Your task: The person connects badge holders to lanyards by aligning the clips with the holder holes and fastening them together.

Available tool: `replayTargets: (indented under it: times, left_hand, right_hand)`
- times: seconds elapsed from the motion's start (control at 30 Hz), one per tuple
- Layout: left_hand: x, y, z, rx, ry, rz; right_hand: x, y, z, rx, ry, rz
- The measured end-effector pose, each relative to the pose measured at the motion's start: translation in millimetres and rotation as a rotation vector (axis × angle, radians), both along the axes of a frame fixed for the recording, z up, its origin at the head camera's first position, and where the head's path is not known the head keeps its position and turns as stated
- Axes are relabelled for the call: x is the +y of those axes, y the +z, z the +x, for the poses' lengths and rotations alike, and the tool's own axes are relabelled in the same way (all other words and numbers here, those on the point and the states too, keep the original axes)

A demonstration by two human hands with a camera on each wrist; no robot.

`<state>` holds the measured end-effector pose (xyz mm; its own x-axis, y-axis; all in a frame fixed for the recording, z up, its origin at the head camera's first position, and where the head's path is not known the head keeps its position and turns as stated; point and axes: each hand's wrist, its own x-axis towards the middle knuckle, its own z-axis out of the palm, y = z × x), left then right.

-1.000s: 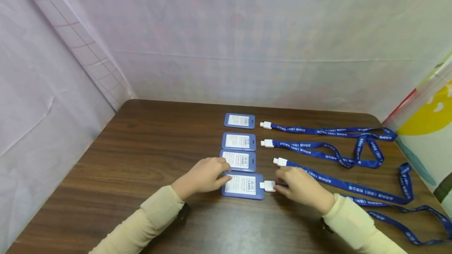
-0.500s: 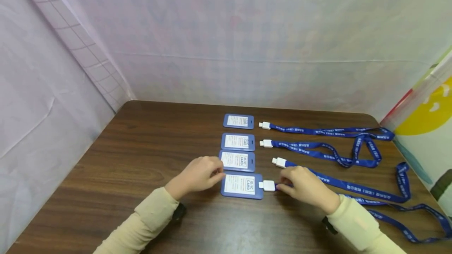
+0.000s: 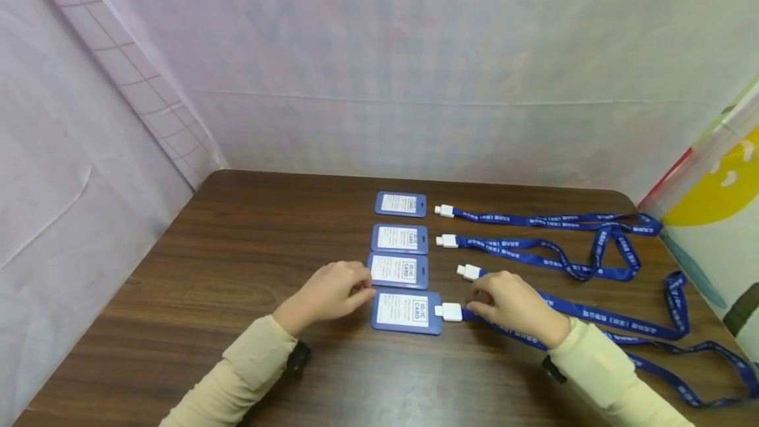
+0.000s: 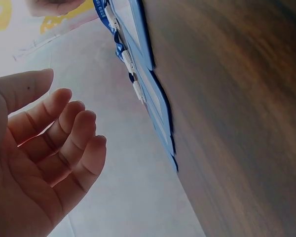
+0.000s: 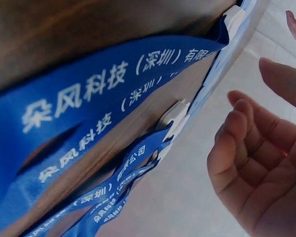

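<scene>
While both hands hover loose-fingered with nothing in either grip, the left hand (image 3: 332, 292) sits beside the nearest badge holder (image 3: 406, 312) at lower centre, and the right hand (image 3: 512, 302) lies over its lanyard (image 3: 599, 313), whose white clip (image 3: 449, 312) meets the holder's end on the table (image 3: 237, 262)

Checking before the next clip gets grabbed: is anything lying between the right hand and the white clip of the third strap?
Nothing visible does. The right hand sits just beside the white clip, with only bare table between them. The nearest badge holder lies off to the side, its own clip already on it.
</scene>
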<state>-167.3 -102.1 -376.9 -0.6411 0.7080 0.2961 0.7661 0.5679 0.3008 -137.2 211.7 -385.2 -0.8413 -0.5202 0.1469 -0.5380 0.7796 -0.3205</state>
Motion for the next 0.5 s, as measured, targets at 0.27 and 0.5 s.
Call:
replayTargets:
  times: [0.27,0.5]
  left_hand:
    - [-1,-1.2,-0.8,0.007,-0.007,0.004]
    - [-2,-1.8,-1.7,0.011,-0.018,0.004]
  right_hand:
    - [-1,3.3,-9.6,0.065,-0.089,0.046]
    - [1,4.9,-22.3,0.07,-0.093,0.094]
